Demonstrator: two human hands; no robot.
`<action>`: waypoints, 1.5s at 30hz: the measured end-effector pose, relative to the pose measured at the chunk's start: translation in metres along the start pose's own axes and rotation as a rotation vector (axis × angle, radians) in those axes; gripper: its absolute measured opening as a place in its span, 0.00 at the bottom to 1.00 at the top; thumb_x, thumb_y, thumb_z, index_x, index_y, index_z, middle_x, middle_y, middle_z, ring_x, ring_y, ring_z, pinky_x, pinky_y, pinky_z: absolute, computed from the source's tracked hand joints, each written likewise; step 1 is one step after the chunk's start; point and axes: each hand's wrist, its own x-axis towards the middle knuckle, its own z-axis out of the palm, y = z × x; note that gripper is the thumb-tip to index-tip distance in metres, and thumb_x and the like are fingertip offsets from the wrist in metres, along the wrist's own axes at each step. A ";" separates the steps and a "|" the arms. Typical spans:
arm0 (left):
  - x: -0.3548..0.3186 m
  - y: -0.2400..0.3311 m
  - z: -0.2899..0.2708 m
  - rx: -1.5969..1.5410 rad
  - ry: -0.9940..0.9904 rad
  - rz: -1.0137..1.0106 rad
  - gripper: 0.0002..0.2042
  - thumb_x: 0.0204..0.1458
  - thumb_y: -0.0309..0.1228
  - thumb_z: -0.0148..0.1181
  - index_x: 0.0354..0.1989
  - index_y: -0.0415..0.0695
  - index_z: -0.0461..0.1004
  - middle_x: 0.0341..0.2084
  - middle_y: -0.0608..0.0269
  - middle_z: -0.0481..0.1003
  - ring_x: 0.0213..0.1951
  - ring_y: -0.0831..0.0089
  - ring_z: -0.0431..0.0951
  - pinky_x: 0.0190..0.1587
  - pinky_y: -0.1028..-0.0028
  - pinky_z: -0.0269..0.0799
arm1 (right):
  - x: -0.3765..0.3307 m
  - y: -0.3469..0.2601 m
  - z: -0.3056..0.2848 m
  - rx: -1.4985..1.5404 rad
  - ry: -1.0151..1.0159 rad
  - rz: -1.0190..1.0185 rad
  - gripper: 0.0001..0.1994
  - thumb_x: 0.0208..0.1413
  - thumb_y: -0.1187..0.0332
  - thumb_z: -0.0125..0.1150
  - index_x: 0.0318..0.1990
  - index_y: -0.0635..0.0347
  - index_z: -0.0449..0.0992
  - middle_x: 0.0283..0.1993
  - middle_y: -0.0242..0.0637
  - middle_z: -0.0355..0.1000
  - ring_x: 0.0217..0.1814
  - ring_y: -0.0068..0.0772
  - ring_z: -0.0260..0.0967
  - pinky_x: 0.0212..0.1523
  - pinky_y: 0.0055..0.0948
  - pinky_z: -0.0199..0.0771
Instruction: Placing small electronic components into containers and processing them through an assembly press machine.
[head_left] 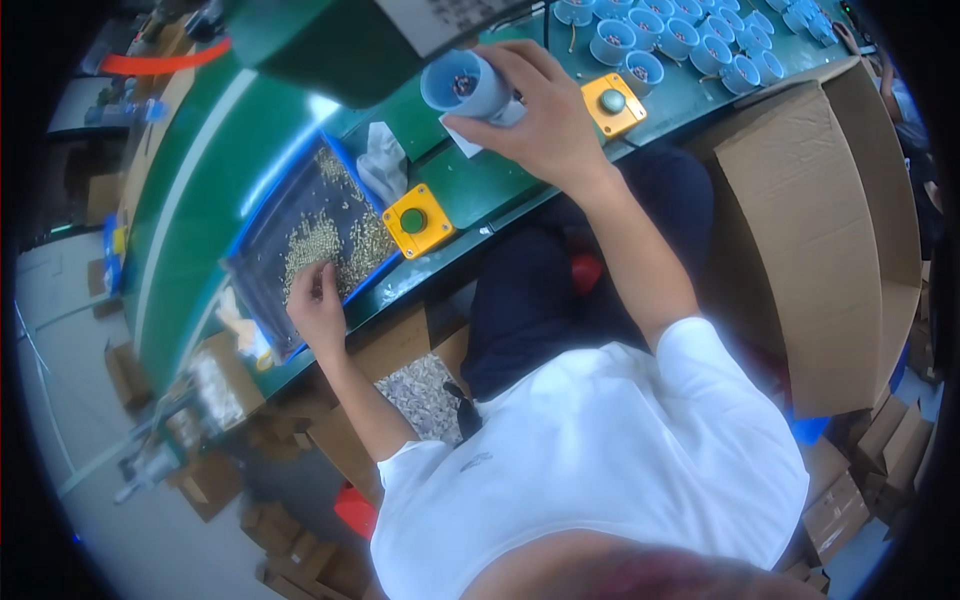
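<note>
My right hand (545, 125) was wrapped around one pale blue cup-shaped part (467, 86), fingers curled about its wall, holding it tilted over the green bench (480, 180) with its open mouth facing up toward me; some small dark bits showed inside it. A white slip of paper (468, 142) sat under my thumb. My left hand (318, 305) rested in the one blue-rimmed tray (262, 300), fingertips pinched narrowly together on the heap of small brass-coloured pieces (330, 235), far too many for me to count. I counted two yellow button boxes on the bench: one with a green button (417, 220) just beside the tray, one with a grey button (612, 103) near my right wrist. A white rag (382, 160) lay between the tray and the held cup. At the far edge more pale blue cups (680, 40) stood in rows; I made out about a dozen, some cut off by the rim. One big open cardboard box (830, 240) stood at my right.
</note>
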 end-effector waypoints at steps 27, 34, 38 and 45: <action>-0.014 0.024 0.020 -0.088 0.050 0.130 0.06 0.61 0.24 0.65 0.43 0.36 0.81 0.38 0.56 0.82 0.39 0.67 0.80 0.45 0.71 0.74 | -0.043 0.017 -0.036 -0.206 0.128 0.023 0.21 0.52 0.63 0.75 0.52 0.59 0.80 0.50 0.41 0.79 0.54 0.45 0.78 0.60 0.39 0.74; -0.019 0.054 0.075 0.080 0.221 0.650 0.05 0.61 0.24 0.66 0.41 0.34 0.81 0.44 0.52 0.82 0.46 0.56 0.81 0.51 0.62 0.79 | -0.103 0.070 -0.047 -0.314 0.394 -0.040 0.10 0.52 0.67 0.70 0.41 0.56 0.82 0.46 0.36 0.80 0.53 0.42 0.77 0.55 0.40 0.76; -0.006 0.074 0.074 0.161 0.159 0.844 0.08 0.63 0.27 0.64 0.44 0.35 0.82 0.43 0.54 0.82 0.47 0.56 0.81 0.49 0.63 0.79 | -0.094 0.076 -0.061 -0.407 0.456 0.048 0.08 0.53 0.64 0.68 0.39 0.55 0.82 0.42 0.34 0.79 0.50 0.39 0.77 0.52 0.40 0.75; 0.002 0.096 0.064 0.296 0.026 0.886 0.08 0.65 0.29 0.61 0.43 0.35 0.82 0.41 0.53 0.82 0.45 0.53 0.80 0.51 0.58 0.76 | -0.089 0.070 -0.059 -0.537 0.462 0.045 0.09 0.57 0.56 0.62 0.32 0.49 0.80 0.34 0.29 0.75 0.41 0.35 0.73 0.47 0.37 0.70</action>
